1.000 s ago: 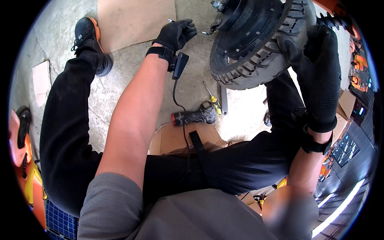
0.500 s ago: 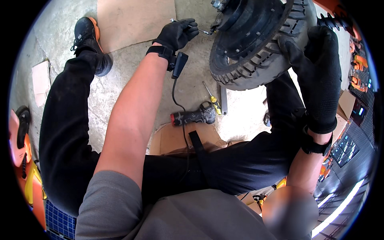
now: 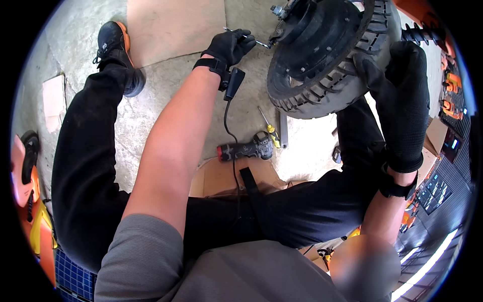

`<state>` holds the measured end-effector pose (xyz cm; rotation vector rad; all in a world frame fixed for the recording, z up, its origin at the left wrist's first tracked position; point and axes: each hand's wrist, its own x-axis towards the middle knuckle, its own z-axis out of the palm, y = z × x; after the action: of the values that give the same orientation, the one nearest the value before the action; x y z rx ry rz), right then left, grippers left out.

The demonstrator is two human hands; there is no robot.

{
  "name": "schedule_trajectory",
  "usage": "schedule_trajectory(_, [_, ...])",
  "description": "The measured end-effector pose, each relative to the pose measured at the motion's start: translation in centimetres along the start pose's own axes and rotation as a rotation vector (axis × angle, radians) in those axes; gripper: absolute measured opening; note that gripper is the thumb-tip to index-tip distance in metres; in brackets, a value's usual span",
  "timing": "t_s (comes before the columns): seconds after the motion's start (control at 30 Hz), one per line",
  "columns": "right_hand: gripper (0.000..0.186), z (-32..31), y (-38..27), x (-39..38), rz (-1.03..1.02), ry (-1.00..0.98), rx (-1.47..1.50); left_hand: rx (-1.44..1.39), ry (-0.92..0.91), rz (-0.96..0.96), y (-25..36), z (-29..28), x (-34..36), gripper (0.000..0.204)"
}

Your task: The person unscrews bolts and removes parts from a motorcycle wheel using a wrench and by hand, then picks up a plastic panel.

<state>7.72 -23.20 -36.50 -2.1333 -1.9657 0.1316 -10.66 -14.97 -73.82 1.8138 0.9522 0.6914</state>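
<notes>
My left hand, in a black glove, is closed on a slim silver tool, seemingly a wrench, whose far end reaches the metal fitting beside the hub. The black wheel is held tilted, with its hub and bolts showing and a treaded tyre around it. My right hand, also gloved, grips the tyre's right side, fingers curled and thumb against the tread. A cordless power tool and a yellow-handled screwdriver lie on the floor below the wheel, near a dark metal bar.
My legs frame the work area. Cardboard lies on the concrete floor, with more under the tools. A coil spring and orange part are at upper right; orange and yellow equipment is at the left edge.
The scene sits slightly lower and further right in the picture. My left hand keeps hold of the silver tool near the hub, and my right hand stays on the tyre.
</notes>
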Motion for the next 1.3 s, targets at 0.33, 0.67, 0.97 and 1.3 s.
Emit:
schedule_trajectory(0.33, [0.048,-0.2,-0.1,-0.1,0.03,0.011,-0.056,0.227,-0.061,-0.131,4.8,-1.7,-0.1,0.03])
schedule_trajectory(0.67, [0.047,-0.1,0.1,0.0,0.047,-0.005,-0.032,0.053,-0.022,-0.02,2.2,-0.2,-0.3,0.026])
schedule_trajectory(0.97, [0.047,-0.1,0.2,-0.1,0.038,0.003,0.001,-1.266,0.042,-0.585,5.7,-2.5,2.1,0.026])
schedule_trajectory(1.3, [0.044,-0.2,-0.2,0.0,0.023,0.003,-0.051,-1.17,0.07,-0.548,7.9,-3.6,0.4,0.024])
